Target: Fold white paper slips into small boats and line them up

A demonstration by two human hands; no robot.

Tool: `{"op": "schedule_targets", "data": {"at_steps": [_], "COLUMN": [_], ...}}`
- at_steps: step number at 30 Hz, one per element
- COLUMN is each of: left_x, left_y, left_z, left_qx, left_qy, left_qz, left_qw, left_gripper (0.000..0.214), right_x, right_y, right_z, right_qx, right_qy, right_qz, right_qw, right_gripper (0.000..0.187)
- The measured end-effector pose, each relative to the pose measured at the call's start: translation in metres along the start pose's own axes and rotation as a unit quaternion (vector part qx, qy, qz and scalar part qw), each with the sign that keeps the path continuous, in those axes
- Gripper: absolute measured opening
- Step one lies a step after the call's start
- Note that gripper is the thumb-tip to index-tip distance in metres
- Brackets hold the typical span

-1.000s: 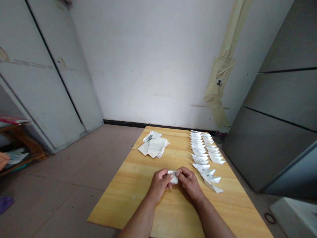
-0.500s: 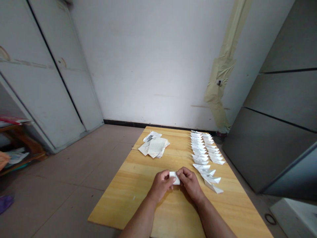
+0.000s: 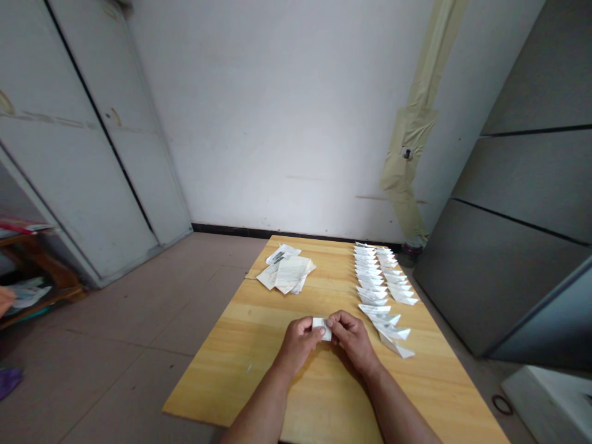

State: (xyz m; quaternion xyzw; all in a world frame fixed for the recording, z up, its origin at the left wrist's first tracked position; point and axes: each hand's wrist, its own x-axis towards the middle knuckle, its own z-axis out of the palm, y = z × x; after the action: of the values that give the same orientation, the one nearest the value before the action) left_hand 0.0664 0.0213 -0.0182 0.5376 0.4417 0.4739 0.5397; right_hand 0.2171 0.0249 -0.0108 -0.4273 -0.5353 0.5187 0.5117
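Two bare hands at work — the left hand (image 3: 298, 345) and the right hand (image 3: 354, 341) have their fingers clenched on a small folded white paper (image 3: 322, 328), held over a honey-yellow wooden table (image 3: 240, 376) — rows of folded white paper shapes (image 3: 382, 290) sit at two o'clock, loose printed paper sheets (image 3: 287, 274) at eleven.

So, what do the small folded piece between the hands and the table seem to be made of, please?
The folded piece looks like thin, matte white paper: sharp creases, no shine. The table looks like pale varnished wood, perhaps veneer: yellow grain under a soft sheen.
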Motion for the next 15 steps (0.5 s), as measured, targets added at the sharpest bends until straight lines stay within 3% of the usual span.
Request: {"op": "schedule_targets", "data": {"at_steps": [6,15], "left_x": [-0.0015,-0.0009], "left_y": [0.0009,0.0015], "left_z": [-0.0015,-0.0008], "left_qx": [-0.033,-0.042], "left_qy": [0.039,0.038], "left_qz": [-0.002,-0.008], "left_qw": [0.999,0.998], "left_gripper": [0.030,0.034], "right_x": [-0.0005,-0.0040], "right_y": [0.0010,0.0054], "right_z": [0.0009,0.0012], "right_qx": [-0.013,0.028], "right_qy": [-0.063,-0.079], "right_qz": [0.029,0.040], "right_qw": [0.997,0.996], "right_gripper": [0.035,0.036]}}
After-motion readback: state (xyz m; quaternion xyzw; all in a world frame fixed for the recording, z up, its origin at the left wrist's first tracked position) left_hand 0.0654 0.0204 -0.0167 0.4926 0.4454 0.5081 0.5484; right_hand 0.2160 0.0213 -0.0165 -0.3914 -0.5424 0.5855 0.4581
